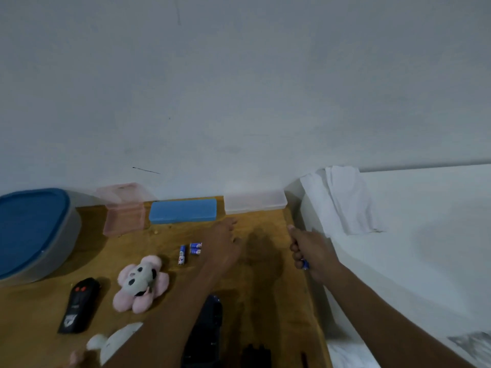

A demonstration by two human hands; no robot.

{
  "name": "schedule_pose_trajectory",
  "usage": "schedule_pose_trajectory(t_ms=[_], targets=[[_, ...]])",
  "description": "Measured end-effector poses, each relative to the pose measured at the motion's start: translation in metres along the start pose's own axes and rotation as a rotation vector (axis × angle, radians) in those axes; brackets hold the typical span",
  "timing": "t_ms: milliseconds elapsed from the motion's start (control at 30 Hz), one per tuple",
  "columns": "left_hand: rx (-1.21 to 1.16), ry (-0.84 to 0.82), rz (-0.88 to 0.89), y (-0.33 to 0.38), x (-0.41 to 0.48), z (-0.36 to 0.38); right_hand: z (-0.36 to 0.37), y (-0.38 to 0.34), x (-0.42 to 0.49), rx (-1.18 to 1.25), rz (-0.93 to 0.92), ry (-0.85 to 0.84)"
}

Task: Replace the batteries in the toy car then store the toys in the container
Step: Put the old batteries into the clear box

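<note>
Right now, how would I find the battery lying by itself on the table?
Start at the flat blue rectangular plastic box against the wall on the wooden table. Come straight toward the person to three small blue batteries beside the left hand. The lone blue battery lies lengthwise, left of the stacked pair and nearest the pink and white plush flower toy.

Toy car (pixel 210 328) partly behind forearm
</note>
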State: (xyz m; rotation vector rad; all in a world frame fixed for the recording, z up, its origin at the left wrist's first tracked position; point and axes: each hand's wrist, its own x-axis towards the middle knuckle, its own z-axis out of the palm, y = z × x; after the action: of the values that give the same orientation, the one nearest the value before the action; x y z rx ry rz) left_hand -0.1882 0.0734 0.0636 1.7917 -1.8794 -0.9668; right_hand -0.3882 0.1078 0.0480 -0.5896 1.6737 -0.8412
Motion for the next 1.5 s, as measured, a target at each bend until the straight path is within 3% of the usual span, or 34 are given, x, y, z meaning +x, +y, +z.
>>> schedule_pose_trajectory(t_ms=[300,467,633,733,900,1233,1400,1500], targets=[[0.275,-0.105,0.056,-0.015,0.085,0.015,0.014,-0.021,0.078,-0.457,-0.185,0.238],[0.433,-0.176,0.047,-0.025,0.119,0.032,0.021,-0.024,0.114,-0.402,-0.297,0.306],[0.525,-0.189,0.147,-0.029,0.134,0.036,0.025,-0.028,0.125,-0.309,-0.333,0.166],[0.558,-0.181,0.220,-0.029,0.139,0.037,0.027,-0.028,0.120,-0.227,-0.339,0.201],[0.593,-0.159,0.293,-0.022,0.142,0.039,0.029,-0.028,0.117,-0.251,-0.332,0.218],[0.888,-0.319,0.372,-0.007,0.153,0.045,0.024,-0.017,0.133,-0.322,-0.303,0.251],[1.009,-0.297,0.413,0.011,0.150,0.052,0.025,-0.012,0.136,-0.344,-0.291,0.286],[1.117,-0.260,0.537,0.022,0.149,0.056,0.025,-0.011,0.135,-0.344,-0.290,0.298]])
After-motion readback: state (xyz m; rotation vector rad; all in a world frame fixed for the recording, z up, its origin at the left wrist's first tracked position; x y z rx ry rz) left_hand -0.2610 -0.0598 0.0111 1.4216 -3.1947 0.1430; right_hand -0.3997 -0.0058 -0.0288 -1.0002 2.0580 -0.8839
